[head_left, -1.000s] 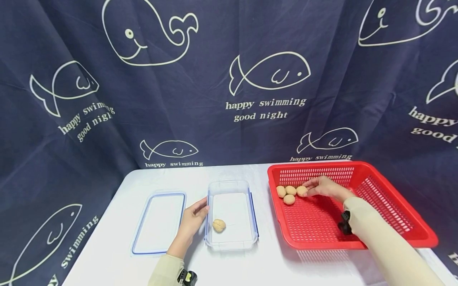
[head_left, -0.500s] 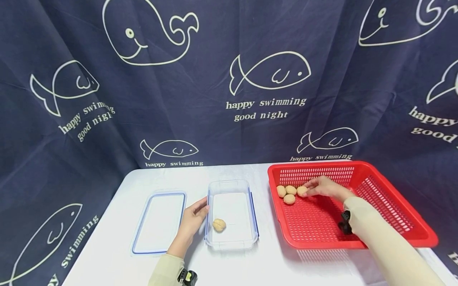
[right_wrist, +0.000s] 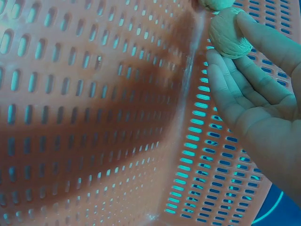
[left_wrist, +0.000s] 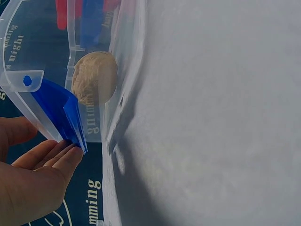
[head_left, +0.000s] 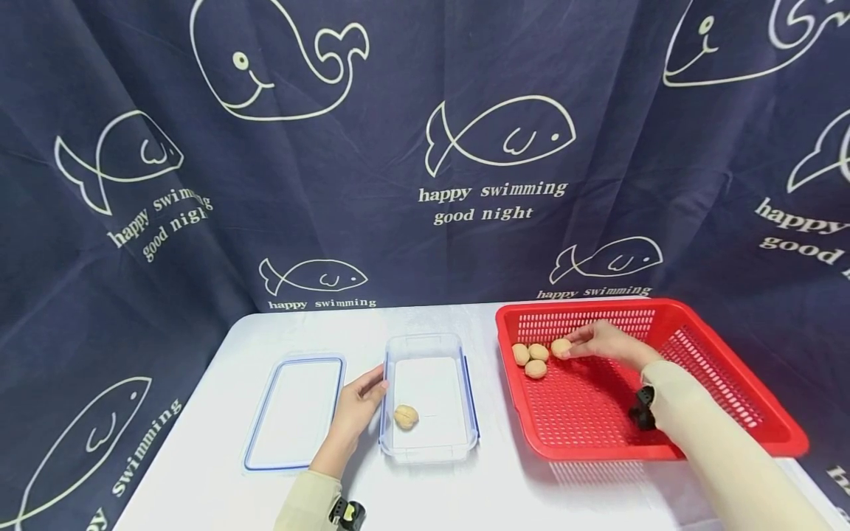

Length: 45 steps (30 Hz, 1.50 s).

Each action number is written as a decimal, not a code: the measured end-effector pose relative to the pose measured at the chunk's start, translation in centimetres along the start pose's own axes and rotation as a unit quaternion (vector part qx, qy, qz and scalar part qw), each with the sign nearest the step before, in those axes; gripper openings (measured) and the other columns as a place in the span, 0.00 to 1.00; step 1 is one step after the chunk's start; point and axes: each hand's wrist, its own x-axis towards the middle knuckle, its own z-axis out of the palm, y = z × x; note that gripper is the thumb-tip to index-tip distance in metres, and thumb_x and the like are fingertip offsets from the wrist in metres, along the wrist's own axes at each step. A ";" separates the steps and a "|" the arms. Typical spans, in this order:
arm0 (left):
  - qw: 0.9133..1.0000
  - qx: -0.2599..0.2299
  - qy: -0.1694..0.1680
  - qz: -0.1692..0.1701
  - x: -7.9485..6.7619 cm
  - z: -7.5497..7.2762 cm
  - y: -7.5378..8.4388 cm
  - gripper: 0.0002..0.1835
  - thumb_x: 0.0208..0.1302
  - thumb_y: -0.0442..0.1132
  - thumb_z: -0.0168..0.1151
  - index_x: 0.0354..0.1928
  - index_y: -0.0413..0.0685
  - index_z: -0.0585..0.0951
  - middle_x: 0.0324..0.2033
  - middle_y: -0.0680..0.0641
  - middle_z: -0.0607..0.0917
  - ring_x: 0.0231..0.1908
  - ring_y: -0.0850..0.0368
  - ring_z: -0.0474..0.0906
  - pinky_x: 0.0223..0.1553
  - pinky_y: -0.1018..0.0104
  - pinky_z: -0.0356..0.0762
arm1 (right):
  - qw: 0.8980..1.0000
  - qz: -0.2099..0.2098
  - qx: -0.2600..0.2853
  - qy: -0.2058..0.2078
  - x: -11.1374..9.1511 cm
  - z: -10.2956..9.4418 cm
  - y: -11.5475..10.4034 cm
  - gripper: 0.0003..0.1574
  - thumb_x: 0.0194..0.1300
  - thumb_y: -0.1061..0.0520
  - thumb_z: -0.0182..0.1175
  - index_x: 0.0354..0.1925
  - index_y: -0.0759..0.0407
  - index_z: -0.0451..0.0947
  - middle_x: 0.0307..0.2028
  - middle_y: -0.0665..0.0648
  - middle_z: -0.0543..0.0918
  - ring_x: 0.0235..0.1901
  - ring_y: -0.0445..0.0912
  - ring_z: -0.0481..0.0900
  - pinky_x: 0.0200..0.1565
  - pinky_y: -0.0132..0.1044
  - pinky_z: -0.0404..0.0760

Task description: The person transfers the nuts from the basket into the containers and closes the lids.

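- Curtain [head_left: 372,166]: dark blue with white fish, whales and lettering, beyond both the left hand [head_left: 357,407] and the right hand [head_left: 609,345].
- Surface [head_left: 511,501]: white-covered, beneath both hands.
- Basket [head_left: 611,451]: red, slotted, around the right hand, which reaches inside it.
- Box [head_left: 432,387]: clear, uncovered, just right of the left hand.
- Lid [head_left: 292,417]: clear with a blue edge, flat on the surface, just left of the left hand.
- Right hand: grasping one walnut between thumb and fingertips.
- Left hand: not clenched; its fingertips touch the blue flap [left_wrist: 61,108] on the near side of the box.
- Black devices [head_left: 642,408]: one strapped at each wrist, just behind the hand.
- Held walnut [head_left: 561,348]: at the right hand's fingertips, inside the basket.
- Three walnuts [head_left: 536,369]: clustered in the basket, left of the right hand.
- Loose walnut [head_left: 406,417]: inside the box, right of the left hand.
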 end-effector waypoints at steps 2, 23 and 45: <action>1.000 0.001 0.001 0.000 0.0 0.0 0.0 0.21 0.60 0.38 0.56 0.56 0.44 0.71 0.53 0.42 0.74 0.52 0.51 0.72 0.53 0.66 0.69 | 1.000 0.001 0.004 0.006 0.0 -0.1 -0.1 0.32 0.48 0.49 0.66 0.48 0.68 0.74 0.40 0.59 0.81 0.39 0.47 0.75 0.43 0.41 0.76; 1.000 -0.006 0.000 -0.001 0.0 0.0 -0.1 0.21 0.60 0.37 0.55 0.57 0.42 0.70 0.53 0.40 0.73 0.52 0.51 0.72 0.53 0.67 0.69 | 0.997 -0.036 0.001 0.062 -0.7 -0.7 -2.9 0.35 0.48 0.46 0.66 0.48 0.68 0.74 0.41 0.61 0.81 0.39 0.46 0.76 0.43 0.39 0.77; 1.000 -0.001 0.003 0.000 -0.1 0.1 0.1 0.21 0.60 0.37 0.55 0.56 0.42 0.71 0.53 0.40 0.74 0.52 0.50 0.72 0.53 0.65 0.69 | 0.983 -0.079 0.075 0.149 -2.2 0.0 -8.4 0.32 0.50 0.50 0.66 0.49 0.67 0.73 0.44 0.66 0.79 0.35 0.34 0.76 0.38 0.25 0.75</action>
